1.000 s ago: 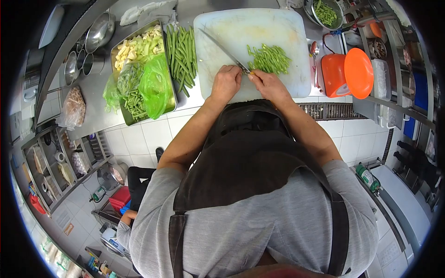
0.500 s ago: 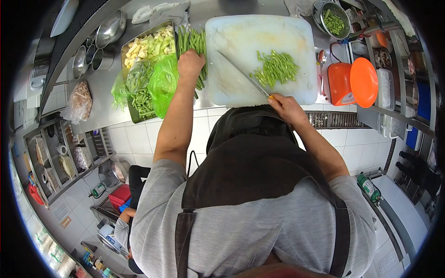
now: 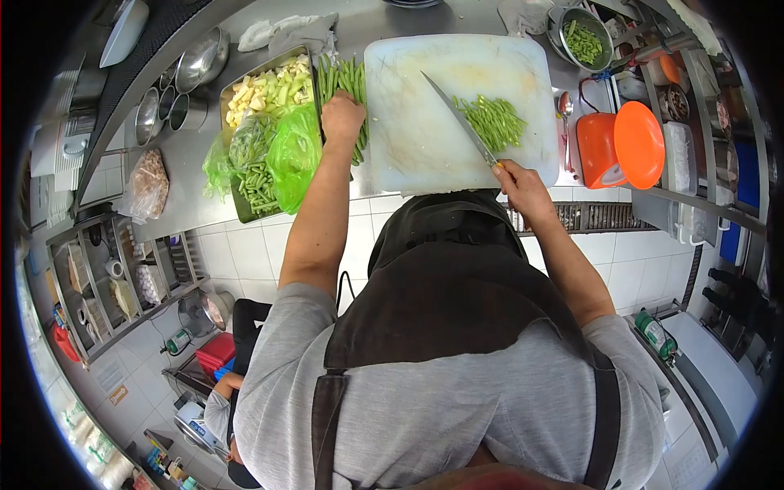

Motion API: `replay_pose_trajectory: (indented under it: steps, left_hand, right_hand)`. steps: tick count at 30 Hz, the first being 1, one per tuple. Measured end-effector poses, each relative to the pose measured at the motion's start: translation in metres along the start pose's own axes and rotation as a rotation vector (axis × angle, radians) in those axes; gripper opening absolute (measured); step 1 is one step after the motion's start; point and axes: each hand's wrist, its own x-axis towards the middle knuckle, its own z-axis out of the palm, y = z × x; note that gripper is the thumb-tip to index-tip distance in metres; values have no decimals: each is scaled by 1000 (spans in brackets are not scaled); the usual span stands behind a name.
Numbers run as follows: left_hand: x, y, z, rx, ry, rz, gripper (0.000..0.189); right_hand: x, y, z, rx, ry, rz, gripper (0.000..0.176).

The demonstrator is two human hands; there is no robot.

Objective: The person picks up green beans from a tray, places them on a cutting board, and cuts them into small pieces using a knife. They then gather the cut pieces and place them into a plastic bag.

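- My left hand [image 3: 343, 121] is in the upper left of the frame, down on the whole beans [image 3: 353, 77]. My fingers curl into them, but the tips are hidden, so I cannot tell whether they are closed on any.
- Those beans lie lengthwise in a narrow strip between the tray and the board, probably put there to be within easy reach of my left arm.
- My right hand [image 3: 524, 192], right of the middle, is wrapped around the handle of the knife [image 3: 457, 116]. The blade slants toward the top of the frame, pointing away from my body, which seems the safer way to hold it. I can't tell whether it rests on the board.
- The cut beans [image 3: 500, 122] sit in one heap on the right half of the board [image 3: 408, 155], just beside the blade. Being heaped there, they leave the left half bare, which I judge gives room to work.
- Left of the whole beans, the tray [image 3: 242, 208] keeps chopped vegetables and a green bag [image 3: 296, 155] together, off the desk [image 3: 184, 175].
- In the upper right, a bowl [image 3: 600, 59] holds more bean pieces, beyond the board's corner and likely out of my elbow's way.
- The spoon [image 3: 566, 106] and orange scale [image 3: 594, 143] stand right of the board, apart from the blade.
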Motion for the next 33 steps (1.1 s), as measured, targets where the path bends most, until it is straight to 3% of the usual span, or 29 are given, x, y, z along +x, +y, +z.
replay_pose_trajectory:
  steps: [6, 13, 15, 16, 18, 19, 21, 22, 25, 26, 28, 33]
  left_hand:
    - [17, -5, 5, 103, -63, -86, 29]
    - [6, 1, -18, -35, -33, -17, 25]
    - [-12, 15, -28, -180, -9, 179, 21]
    - [-26, 26, -33, -185, -18, 182, 21]
    - [-53, 51, -34, -95, -292, 459, 18]
    - [-60, 56, -23, -104, -297, 457, 18]
    - [-75, 62, 3, 14, -443, 813, 17]
    - [-82, 67, 10, 7, -445, 810, 17]
    - [-101, 79, 20, 76, -215, 866, 13]
    - [-102, 78, 23, 74, -219, 865, 13]
    - [-104, 75, 32, -44, -46, 858, 12]
    - [-104, 72, 42, -134, -3, 844, 7]
  right_hand:
    - [-1, 2, 1, -16, -7, -5, 39]
    - [-4, -1, 1, -8, 12, -39, 38]
    - [-4, -1, 2, -1, 14, -32, 38]
    - [-4, 0, 2, 2, 12, -33, 38]
    - [-4, -3, 0, -12, 4, -22, 37]
    - [-4, -3, -1, -22, -7, -22, 37]
    - [0, 6, 2, -35, -4, -48, 38]
    - [0, 8, 3, -39, 1, -80, 39]
    - [0, 6, 2, -42, -5, -63, 39]
    - [-1, 8, 3, -43, -7, -59, 39]
    - [-4, 9, 2, -80, 23, -149, 39]
    - [-14, 6, 1, -80, -22, -134, 39]
